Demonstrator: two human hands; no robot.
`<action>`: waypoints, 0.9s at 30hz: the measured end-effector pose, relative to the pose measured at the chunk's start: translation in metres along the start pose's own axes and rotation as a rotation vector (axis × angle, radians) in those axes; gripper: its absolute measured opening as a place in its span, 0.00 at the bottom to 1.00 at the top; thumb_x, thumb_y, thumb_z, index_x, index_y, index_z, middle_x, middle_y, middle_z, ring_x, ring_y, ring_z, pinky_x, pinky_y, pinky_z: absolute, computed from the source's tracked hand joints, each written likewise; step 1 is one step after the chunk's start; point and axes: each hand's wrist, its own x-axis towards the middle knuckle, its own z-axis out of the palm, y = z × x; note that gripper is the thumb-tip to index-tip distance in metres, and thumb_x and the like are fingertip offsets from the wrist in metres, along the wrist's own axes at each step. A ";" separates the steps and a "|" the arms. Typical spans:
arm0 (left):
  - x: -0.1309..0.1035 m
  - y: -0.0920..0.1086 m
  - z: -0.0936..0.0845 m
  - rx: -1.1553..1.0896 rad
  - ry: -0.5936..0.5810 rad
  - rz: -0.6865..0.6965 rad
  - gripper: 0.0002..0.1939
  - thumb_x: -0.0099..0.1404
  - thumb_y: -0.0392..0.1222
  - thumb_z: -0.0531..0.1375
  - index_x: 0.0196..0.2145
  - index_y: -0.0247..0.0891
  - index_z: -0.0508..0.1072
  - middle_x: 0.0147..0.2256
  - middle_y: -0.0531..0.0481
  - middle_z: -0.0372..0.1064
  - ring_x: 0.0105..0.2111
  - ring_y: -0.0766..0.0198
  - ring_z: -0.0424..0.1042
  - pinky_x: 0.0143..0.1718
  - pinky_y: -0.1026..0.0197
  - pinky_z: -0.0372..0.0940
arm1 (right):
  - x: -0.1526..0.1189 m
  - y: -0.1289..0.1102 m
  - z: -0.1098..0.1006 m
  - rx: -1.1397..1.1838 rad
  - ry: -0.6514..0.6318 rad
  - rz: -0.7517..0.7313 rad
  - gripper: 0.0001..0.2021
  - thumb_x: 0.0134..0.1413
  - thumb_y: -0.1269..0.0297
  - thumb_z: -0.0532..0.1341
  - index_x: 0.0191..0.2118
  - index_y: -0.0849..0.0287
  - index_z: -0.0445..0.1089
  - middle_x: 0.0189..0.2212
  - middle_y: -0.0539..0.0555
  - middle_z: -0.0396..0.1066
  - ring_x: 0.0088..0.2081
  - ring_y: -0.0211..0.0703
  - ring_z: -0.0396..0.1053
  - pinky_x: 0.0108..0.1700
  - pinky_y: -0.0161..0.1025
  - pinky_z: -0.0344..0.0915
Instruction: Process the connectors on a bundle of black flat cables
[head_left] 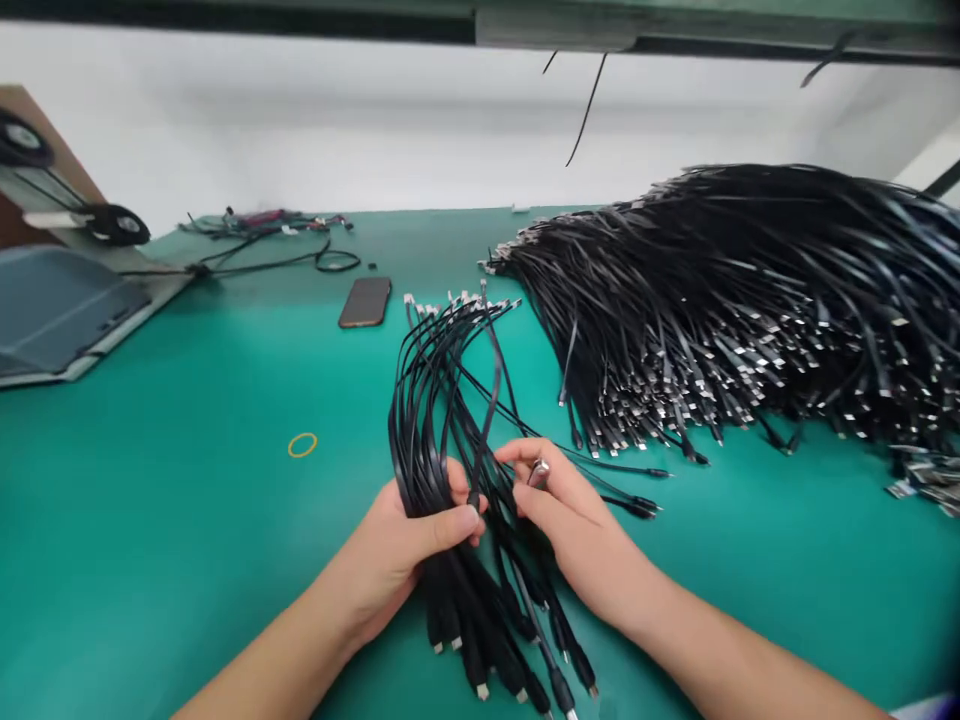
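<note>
A bundle of black cables (420, 440) lies in my left hand (412, 540), fingers wrapped round it and thumb pressed on top near one thick plug end. Below the hand, dark connectors with metal tips (482, 690) hang toward me; the far ends, with small plugs (465, 305), rest on the green table. At the bundle's right side, my right hand (562, 510) has its fingers curled in on the cables, partly hidden. A small shiny silver piece (538, 472) shows at its fingers; whether ring or plug, I cannot tell. Several loose cable ends (637, 505) lie beyond this hand.
A large heap of black cables (675, 300) fills the right of the green table (187, 480). Left of the bundle are a yellow rubber band (302, 445) and a phone (365, 302). Tangled wires (262, 225) lie at the back left, beside a machine with black wheels (112, 225).
</note>
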 end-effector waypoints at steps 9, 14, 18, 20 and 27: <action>0.006 -0.004 -0.005 -0.056 -0.116 0.006 0.15 0.54 0.38 0.74 0.33 0.37 0.72 0.30 0.52 0.75 0.28 0.67 0.73 0.33 0.65 0.65 | 0.001 -0.005 -0.012 -0.199 0.002 -0.285 0.12 0.67 0.55 0.58 0.33 0.55 0.68 0.30 0.48 0.65 0.32 0.37 0.63 0.37 0.37 0.58; 0.006 -0.003 -0.005 -0.055 -0.109 -0.006 0.15 0.53 0.38 0.74 0.33 0.37 0.72 0.31 0.51 0.75 0.28 0.66 0.73 0.33 0.64 0.65 | -0.001 -0.003 -0.009 -0.045 -0.017 -0.117 0.12 0.71 0.53 0.53 0.40 0.54 0.64 0.26 0.46 0.64 0.29 0.38 0.63 0.34 0.38 0.59; 0.006 -0.002 -0.003 -0.045 -0.114 0.002 0.14 0.53 0.39 0.74 0.34 0.37 0.73 0.31 0.52 0.75 0.29 0.66 0.73 0.33 0.64 0.65 | -0.002 -0.003 -0.009 -0.025 -0.023 -0.038 0.16 0.68 0.49 0.55 0.34 0.56 0.62 0.24 0.44 0.55 0.26 0.35 0.54 0.30 0.37 0.54; 0.006 -0.002 -0.003 -0.033 -0.112 0.007 0.15 0.53 0.39 0.74 0.33 0.38 0.72 0.31 0.52 0.74 0.28 0.66 0.72 0.33 0.63 0.64 | -0.001 -0.002 -0.009 0.004 -0.016 -0.028 0.17 0.68 0.48 0.55 0.34 0.56 0.62 0.25 0.45 0.53 0.26 0.35 0.52 0.30 0.37 0.53; 0.007 -0.003 -0.005 0.057 -0.106 0.026 0.18 0.50 0.41 0.75 0.33 0.38 0.70 0.28 0.54 0.69 0.27 0.66 0.67 0.31 0.63 0.60 | -0.002 0.001 -0.008 0.068 0.041 -0.056 0.14 0.68 0.51 0.57 0.37 0.55 0.65 0.23 0.44 0.52 0.25 0.35 0.52 0.28 0.37 0.52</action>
